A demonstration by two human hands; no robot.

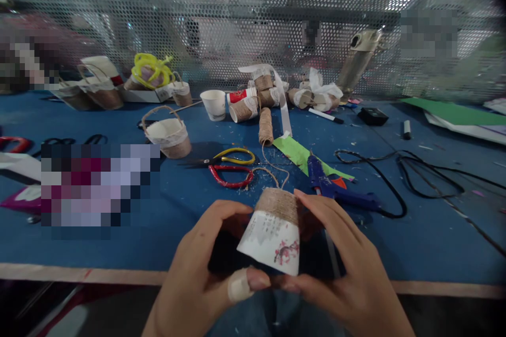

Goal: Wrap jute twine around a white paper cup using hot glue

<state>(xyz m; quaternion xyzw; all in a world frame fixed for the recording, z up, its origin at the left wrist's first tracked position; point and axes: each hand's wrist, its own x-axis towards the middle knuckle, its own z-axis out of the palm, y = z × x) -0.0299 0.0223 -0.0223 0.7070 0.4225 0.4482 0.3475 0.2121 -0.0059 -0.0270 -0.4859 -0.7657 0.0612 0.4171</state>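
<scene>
Partly behind left hand, right hand: cup

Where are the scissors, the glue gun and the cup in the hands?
scissors (228,165): head view, where handles meet.
glue gun (322,184): head view, blue body.
cup (272,239): head view, white printed side.

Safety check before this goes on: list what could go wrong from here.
1. The glue gun lies just beside the right hand; if hot, a slip could burn a finger.
2. Loose twine from the paper cup, gripped with the left hand too, runs past the scissors to the spool; a tug could snag it or roll the spool.
</scene>
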